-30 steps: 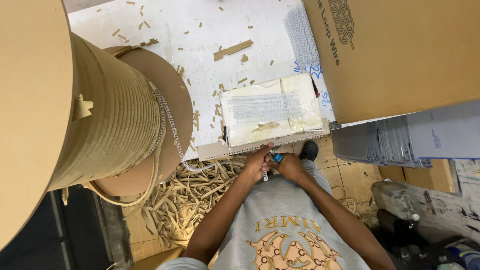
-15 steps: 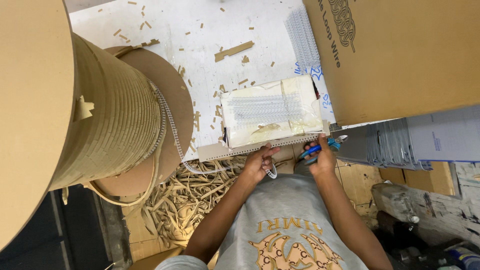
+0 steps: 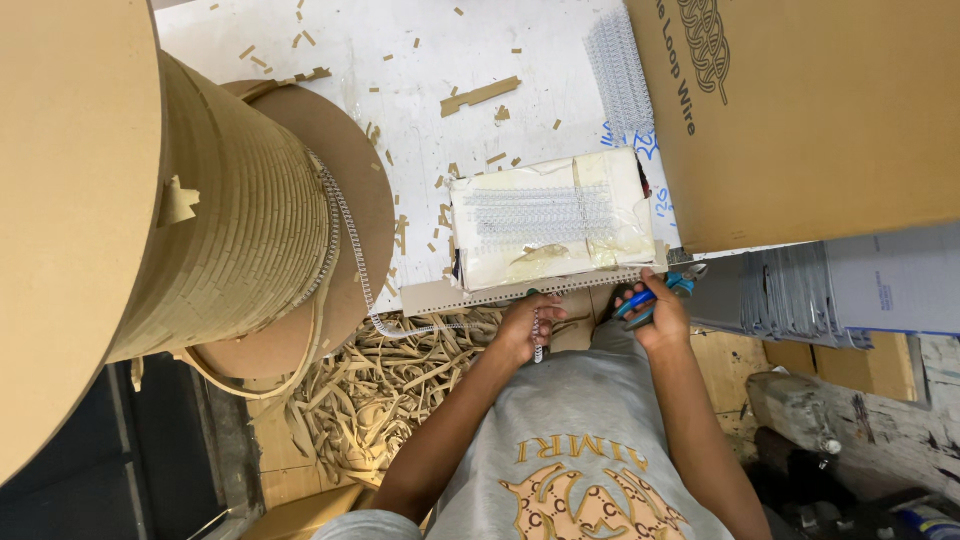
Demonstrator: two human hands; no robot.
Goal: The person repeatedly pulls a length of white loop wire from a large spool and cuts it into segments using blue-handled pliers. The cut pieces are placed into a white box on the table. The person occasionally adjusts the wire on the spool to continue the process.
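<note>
The person stands at the edge of a white table (image 3: 330,40) littered with small brown paper scraps. The left hand (image 3: 522,330) is curled, pinching a short length of white looped binding wire (image 3: 538,338) that hangs down from the fingers. A long run of the same wire (image 3: 352,250) trails off the big cardboard spool (image 3: 230,220) at the left, drops past the table edge and leads towards that hand. The right hand (image 3: 655,312) is closed around blue-handled cutters (image 3: 650,295), held just below the table edge, a little apart from the left hand.

On the table, just above both hands, sits a flat taped-over box (image 3: 545,220) with cut wire pieces lying on it, and a large brown carton (image 3: 810,110) stands to the right. Curled paper strips (image 3: 380,390) are heaped on the floor beneath.

As I see it, the risks are plain. The short piece is held only by the fingertips, so it could slip and vanish into the heap of strips. The trailing wire hangs slack and could snag on the table edge or kink. The cutters sit near the bare fingers, so a hasty snip could nick them.
</note>
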